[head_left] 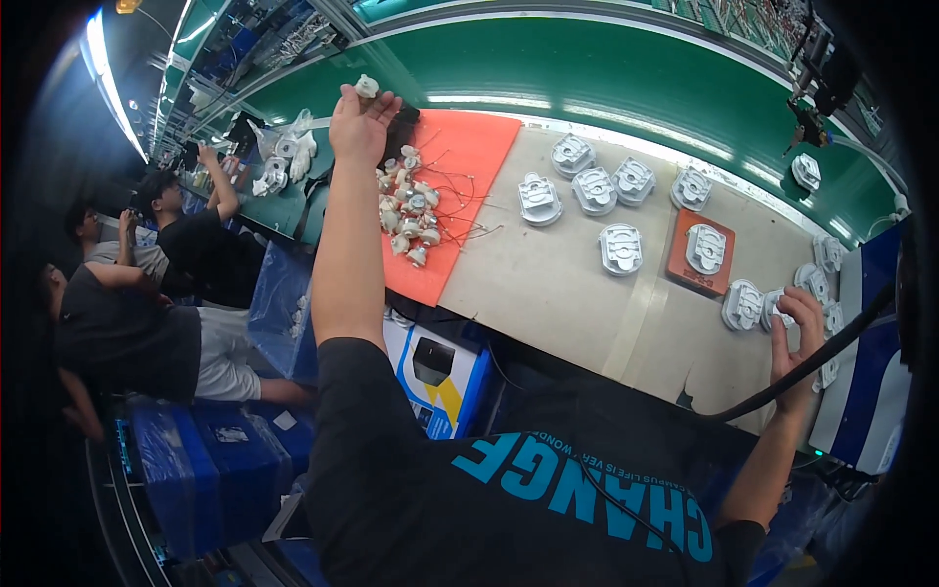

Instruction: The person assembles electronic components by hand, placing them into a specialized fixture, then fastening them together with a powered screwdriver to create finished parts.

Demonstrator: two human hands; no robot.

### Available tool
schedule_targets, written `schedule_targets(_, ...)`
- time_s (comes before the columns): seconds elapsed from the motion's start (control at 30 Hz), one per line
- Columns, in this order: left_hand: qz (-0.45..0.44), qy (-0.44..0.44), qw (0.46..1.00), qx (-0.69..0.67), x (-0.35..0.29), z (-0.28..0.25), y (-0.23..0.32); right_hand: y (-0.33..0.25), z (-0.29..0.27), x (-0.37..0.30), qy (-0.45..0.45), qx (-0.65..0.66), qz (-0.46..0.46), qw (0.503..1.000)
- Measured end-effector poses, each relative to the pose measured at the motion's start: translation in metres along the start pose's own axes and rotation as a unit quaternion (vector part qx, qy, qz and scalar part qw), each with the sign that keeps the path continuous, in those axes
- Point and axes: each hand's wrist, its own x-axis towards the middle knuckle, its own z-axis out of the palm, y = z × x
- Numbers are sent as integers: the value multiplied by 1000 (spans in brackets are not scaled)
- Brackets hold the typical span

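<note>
We take the orange mat (460, 186) on the workbench (558, 284) as our landmark. Our left hand (360, 125) is raised over the mat's far left corner, fingers curled closed around a small white motor part (367, 86) that sticks up above the fingertips. Below that hand, on the left half of the mat, lies a heap of small white motor parts (409, 207) with thin dark wires trailing across the orange surface. Our right hand (797, 328) is well to the right of the mat, near the bench's right end, fingers bent down and pressing on a grey cast housing (778, 305); we cannot tell whether it grips the piece or only rests on it. Just left of that hand sits another grey housing (741, 303). Between the mat and the right hand, more grey housings lie spread on the beige bench top, one of them (705, 248) resting on a small brown pad (685, 269), another (622, 248) alone nearer the mat. Beyond the mat runs a green conveyor belt (587, 68). To the left of the mat, other people (147, 323) in dark shirts sit along the same line. A black cable (822, 357) crosses in front of our right forearm.
</note>
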Motion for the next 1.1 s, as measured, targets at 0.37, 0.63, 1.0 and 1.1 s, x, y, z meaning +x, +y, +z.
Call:
schedule_targets(0.37,-114,-340,922,145,-101,127,3,-9,24,17,54,61,-24,996)
schedule_targets(0.63,-21,-539,777,325,-205,258,-36,-25,20,11,55,83,4,995)
schedule_targets(1.0,117,-578,683,431,-216,282,-53,-21,16,7,77,115,-12,990)
schedule_targets(1.1,199,-576,658,443,-221,283,-55,-22,18,10,72,135,0,988)
